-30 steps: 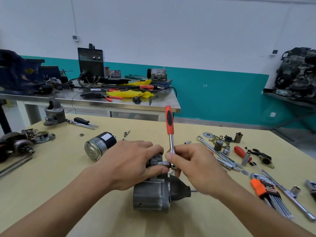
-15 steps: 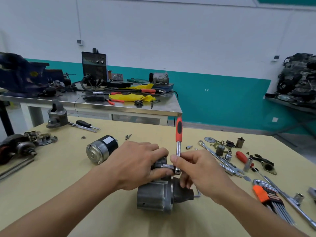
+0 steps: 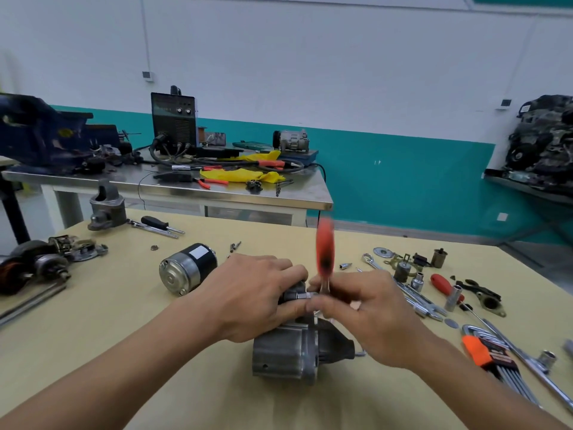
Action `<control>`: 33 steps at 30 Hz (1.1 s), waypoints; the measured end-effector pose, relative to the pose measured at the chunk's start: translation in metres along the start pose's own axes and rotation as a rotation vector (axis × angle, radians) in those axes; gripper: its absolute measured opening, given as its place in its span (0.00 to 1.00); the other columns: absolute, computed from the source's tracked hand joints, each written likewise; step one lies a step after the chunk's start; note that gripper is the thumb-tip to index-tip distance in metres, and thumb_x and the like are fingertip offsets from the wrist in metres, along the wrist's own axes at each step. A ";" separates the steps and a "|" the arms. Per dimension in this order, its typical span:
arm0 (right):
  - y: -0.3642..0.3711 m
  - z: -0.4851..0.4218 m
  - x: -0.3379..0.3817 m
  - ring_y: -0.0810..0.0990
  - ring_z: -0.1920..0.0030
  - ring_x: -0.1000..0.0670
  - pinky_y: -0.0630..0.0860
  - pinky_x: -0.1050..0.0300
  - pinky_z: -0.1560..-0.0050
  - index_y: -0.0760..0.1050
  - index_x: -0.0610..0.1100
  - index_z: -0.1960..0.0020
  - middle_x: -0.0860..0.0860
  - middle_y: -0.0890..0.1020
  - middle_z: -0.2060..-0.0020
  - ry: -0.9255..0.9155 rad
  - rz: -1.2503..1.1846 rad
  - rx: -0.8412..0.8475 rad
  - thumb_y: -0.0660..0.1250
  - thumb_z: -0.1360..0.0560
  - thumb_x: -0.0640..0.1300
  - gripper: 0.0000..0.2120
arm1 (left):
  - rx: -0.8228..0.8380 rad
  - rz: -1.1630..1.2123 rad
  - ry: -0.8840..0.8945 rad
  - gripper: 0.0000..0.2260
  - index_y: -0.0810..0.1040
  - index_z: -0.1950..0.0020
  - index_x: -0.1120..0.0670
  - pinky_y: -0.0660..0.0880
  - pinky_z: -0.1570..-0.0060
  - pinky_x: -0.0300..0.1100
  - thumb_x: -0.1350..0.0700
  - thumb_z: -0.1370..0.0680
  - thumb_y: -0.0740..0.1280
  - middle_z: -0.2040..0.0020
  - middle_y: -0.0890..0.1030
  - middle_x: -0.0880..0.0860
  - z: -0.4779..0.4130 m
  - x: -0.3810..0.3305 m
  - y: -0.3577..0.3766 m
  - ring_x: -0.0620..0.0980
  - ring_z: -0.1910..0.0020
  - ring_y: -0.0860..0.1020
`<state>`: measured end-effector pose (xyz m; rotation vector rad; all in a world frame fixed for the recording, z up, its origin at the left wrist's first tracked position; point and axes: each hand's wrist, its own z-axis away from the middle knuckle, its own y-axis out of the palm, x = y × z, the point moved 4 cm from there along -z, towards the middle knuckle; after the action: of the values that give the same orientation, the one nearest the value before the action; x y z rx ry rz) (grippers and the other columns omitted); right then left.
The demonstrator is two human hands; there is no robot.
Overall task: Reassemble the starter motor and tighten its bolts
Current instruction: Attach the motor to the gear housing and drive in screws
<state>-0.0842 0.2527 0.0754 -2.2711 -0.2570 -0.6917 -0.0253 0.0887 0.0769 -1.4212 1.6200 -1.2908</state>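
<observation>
The grey starter motor housing (image 3: 283,355) lies on the tan workbench (image 3: 124,336) in front of me. My left hand (image 3: 248,299) clamps down on its upper part, covering it. My right hand (image 3: 369,318) pinches the head of a ratchet wrench; its red handle (image 3: 324,249) stands upright and is blurred by motion. The socket (image 3: 302,295) points left into the motor between my two hands. A separate black and silver motor body (image 3: 187,268) lies on its side to the left, apart from the housing.
Sockets, wrenches, a red screwdriver (image 3: 445,285) and an orange hex key set (image 3: 490,358) lie scattered at the right. An armature and parts (image 3: 37,263) sit at the left edge. A steel table (image 3: 173,187) with a welder stands behind.
The ratchet handle has swung and is now blurred, still upright. My view has shifted slightly; both hands stay on the motor and the ratchet head.
</observation>
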 end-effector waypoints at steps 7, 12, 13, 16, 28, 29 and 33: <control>0.014 -0.004 -0.013 0.80 0.71 0.51 0.73 0.58 0.70 0.81 0.45 0.57 0.48 0.84 0.68 0.698 -0.325 0.067 0.65 0.21 0.56 0.16 | -0.033 0.029 0.004 0.26 0.67 0.47 0.42 0.74 0.57 0.47 0.28 0.24 0.37 0.56 0.74 0.43 0.000 -0.003 -0.003 0.45 0.56 0.73; 0.006 0.000 -0.008 0.80 0.73 0.50 0.74 0.60 0.69 0.81 0.52 0.55 0.51 0.85 0.65 0.492 -0.162 0.083 0.62 0.29 0.67 0.20 | -0.029 0.019 0.023 0.28 0.69 0.44 0.43 0.73 0.57 0.46 0.27 0.24 0.38 0.54 0.75 0.43 0.001 -0.004 -0.002 0.45 0.56 0.73; 0.003 0.000 -0.004 0.81 0.71 0.52 0.76 0.61 0.68 0.81 0.55 0.54 0.52 0.85 0.64 0.401 -0.142 0.102 0.63 0.29 0.67 0.18 | -0.031 0.019 0.025 0.28 0.68 0.44 0.43 0.73 0.58 0.45 0.28 0.23 0.38 0.55 0.74 0.43 0.001 -0.005 -0.001 0.45 0.56 0.72; -0.009 -0.001 0.001 0.83 0.59 0.55 0.79 0.57 0.58 0.79 0.59 0.46 0.57 0.85 0.57 0.111 0.082 0.169 0.65 0.27 0.67 0.17 | -0.048 0.020 0.027 0.27 0.69 0.45 0.43 0.72 0.59 0.45 0.28 0.22 0.38 0.56 0.74 0.43 0.000 -0.005 -0.002 0.45 0.57 0.71; -0.002 0.004 -0.004 0.77 0.68 0.55 0.73 0.63 0.67 0.81 0.53 0.56 0.51 0.82 0.67 0.327 -0.063 0.168 0.63 0.28 0.67 0.19 | -0.076 0.003 0.034 0.23 0.66 0.47 0.43 0.73 0.58 0.46 0.29 0.21 0.43 0.56 0.73 0.43 0.004 -0.006 -0.003 0.45 0.58 0.71; -0.006 0.003 -0.001 0.77 0.66 0.53 0.73 0.62 0.66 0.80 0.54 0.56 0.53 0.81 0.66 0.195 0.072 0.152 0.62 0.26 0.68 0.19 | -0.075 0.010 0.037 0.22 0.66 0.48 0.43 0.72 0.58 0.46 0.30 0.21 0.43 0.56 0.73 0.43 0.004 -0.006 -0.003 0.45 0.58 0.71; -0.004 0.003 0.002 0.79 0.59 0.53 0.75 0.62 0.60 0.75 0.62 0.55 0.60 0.81 0.61 0.010 0.217 0.169 0.66 0.26 0.63 0.06 | -0.059 0.024 0.050 0.22 0.67 0.46 0.44 0.73 0.57 0.47 0.31 0.20 0.42 0.55 0.74 0.43 0.003 -0.005 -0.002 0.46 0.57 0.72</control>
<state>-0.0828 0.2581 0.0772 -2.0954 -0.0591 -0.5465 -0.0205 0.0927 0.0769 -1.4102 1.7162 -1.2837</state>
